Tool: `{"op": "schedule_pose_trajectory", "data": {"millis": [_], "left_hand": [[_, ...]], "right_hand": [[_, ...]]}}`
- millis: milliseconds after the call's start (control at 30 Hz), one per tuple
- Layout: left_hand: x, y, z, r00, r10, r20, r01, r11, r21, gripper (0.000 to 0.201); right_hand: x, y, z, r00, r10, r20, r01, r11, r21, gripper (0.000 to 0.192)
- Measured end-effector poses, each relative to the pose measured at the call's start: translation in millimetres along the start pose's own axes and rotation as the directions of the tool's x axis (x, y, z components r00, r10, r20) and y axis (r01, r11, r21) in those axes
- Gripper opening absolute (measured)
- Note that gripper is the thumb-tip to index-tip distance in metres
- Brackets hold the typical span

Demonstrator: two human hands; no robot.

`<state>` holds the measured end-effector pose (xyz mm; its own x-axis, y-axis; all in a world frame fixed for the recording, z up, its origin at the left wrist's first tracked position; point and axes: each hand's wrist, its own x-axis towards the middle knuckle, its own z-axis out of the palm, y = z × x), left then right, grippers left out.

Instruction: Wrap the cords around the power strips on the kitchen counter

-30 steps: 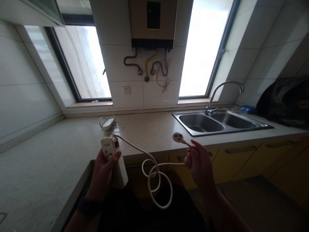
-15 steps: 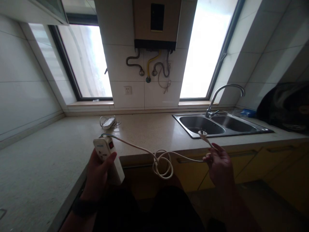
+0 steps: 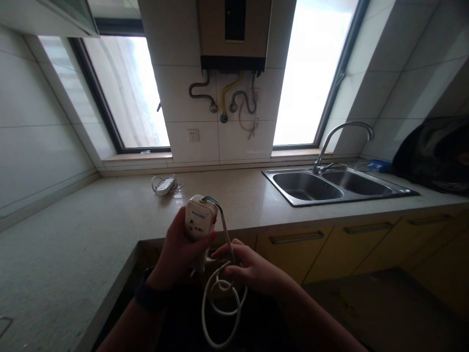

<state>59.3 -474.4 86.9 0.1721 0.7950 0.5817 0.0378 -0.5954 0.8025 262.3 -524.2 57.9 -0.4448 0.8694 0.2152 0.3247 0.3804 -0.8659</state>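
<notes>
Kitchen counter (image 3: 91,220) fills the frame; at lower centre the left hand (image 3: 179,254) grips the strip (image 3: 200,222), the right hand (image 3: 249,266) pinches its cord (image 3: 220,298), partly coiled, loops dangling loose.

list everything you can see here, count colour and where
power strip: 1, white, upright in the left hand
cord: 1, white, looped below the right hand
adapter with cable: 1, white, on the countertop near the left window
countertop: 1, beige, L-shaped
sink: 1, steel, double bowl, right
faucet: 1, chrome, behind the sink
wall socket: 1, white, tiled wall
water heater: 1, beige, top centre
dark bag: 1, far right
left hand: grips the strip
right hand: on the cord
</notes>
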Motion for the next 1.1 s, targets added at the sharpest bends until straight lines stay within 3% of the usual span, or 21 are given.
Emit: {"op": "schedule_pose_trajectory", "data": {"millis": [67, 133, 333, 400, 567, 633, 700, 800, 967, 1100], "left_hand": [[1.3, 0.7, -1.4, 1.0, -0.001, 0.001, 0.001, 1.0, 0.014, 0.047], [2.3, 1.6, -3.3, 1.0, 0.015, -0.014, -0.015, 0.999, 0.036, 0.046], [5.3, 2.7, -13.5, 0.989, 0.069, -0.131, -0.051, 0.99, 0.132, 0.048], [6.3, 2.2, -16.3, 0.981, 0.084, -0.173, -0.06, 0.988, 0.14, 0.049], [5.9, 1.9, -16.1, 0.976, 0.081, -0.203, -0.042, 0.981, 0.188, 0.054], [4.9, 2.0, -14.2, 0.973, 0.078, -0.216, -0.036, 0.981, 0.193, 0.055], [4.0, 1.6, -12.8, 0.972, 0.08, -0.22, -0.038, 0.981, 0.189, 0.055], [3.0, 0.6, -11.9, 0.97, 0.09, -0.227, -0.052, 0.985, 0.165, 0.056], [5.3, 5.8, -14.2, 0.951, 0.111, -0.29, -0.098, 0.993, 0.061, 0.053], [15.1, 9.5, -24.7, 0.891, 0.105, -0.441, -0.113, 0.994, 0.009, 0.052]], "right_hand": [[2.6, -0.8, 8.6, 0.999, 0.046, 0.028, -0.044, 0.996, -0.082, 0.052], [4.9, 0.2, 15.5, 0.998, 0.069, 0.009, -0.066, 0.98, -0.188, 0.041], [2.7, 20.2, 18.1, 0.97, -0.079, -0.229, -0.056, 0.844, -0.533, 0.015], [-0.8, 32.6, 14.6, 0.944, -0.134, -0.3, -0.085, 0.782, -0.618, 0.009], [-10.2, 65.6, 4.7, 0.808, -0.158, -0.567, -0.299, 0.72, -0.626, 0.041], [-14.2, 73.1, 0.0, 0.78, -0.134, -0.611, -0.337, 0.734, -0.59, 0.032], [-18.5, 74.9, -5.5, 0.802, -0.025, -0.597, -0.382, 0.747, -0.545, 0.016], [-24.7, 70.0, -15.0, 0.815, 0.125, -0.566, -0.459, 0.736, -0.498, 0.026], [-31.4, 61.9, -30.8, 0.823, -0.013, -0.568, -0.344, 0.786, -0.515, 0.034], [-39.0, 63.2, -43.0, 0.907, 0.092, -0.41, -0.23, 0.925, -0.303, 0.034]]}}
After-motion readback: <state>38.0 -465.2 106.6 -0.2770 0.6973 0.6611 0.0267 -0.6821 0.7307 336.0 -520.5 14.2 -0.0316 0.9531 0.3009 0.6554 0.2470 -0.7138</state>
